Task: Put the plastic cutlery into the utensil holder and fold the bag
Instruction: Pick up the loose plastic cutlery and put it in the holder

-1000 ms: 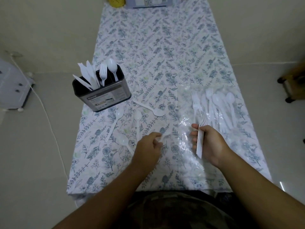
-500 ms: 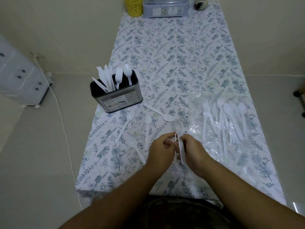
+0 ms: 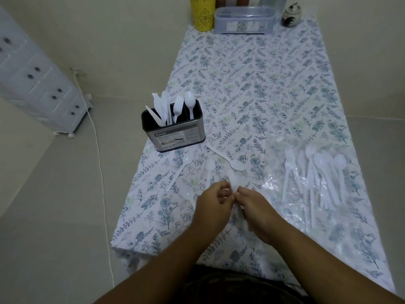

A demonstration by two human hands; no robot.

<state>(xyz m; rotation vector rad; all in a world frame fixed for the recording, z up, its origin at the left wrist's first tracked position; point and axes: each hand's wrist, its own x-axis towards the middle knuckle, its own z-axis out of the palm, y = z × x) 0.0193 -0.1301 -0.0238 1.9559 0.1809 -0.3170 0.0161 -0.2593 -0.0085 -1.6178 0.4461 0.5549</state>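
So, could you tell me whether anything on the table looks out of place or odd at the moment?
Nothing looks damaged. Several white plastic spoons lie scattered on the floral tablecloth beside the dark metal utensil holder, not yet inside.

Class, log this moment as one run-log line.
hands: both hands grip forks | utensil holder: partly filled | bag: unfolded, cutlery on it

Blur: white plastic cutlery bundle (image 3: 234,184) smearing between left hand (image 3: 213,206) and right hand (image 3: 257,210), piece count unreadable | Hidden: handles sinking inside dark metal utensil holder (image 3: 175,134) | Cropped: yellow perforated cylinder (image 3: 202,13) running past top edge
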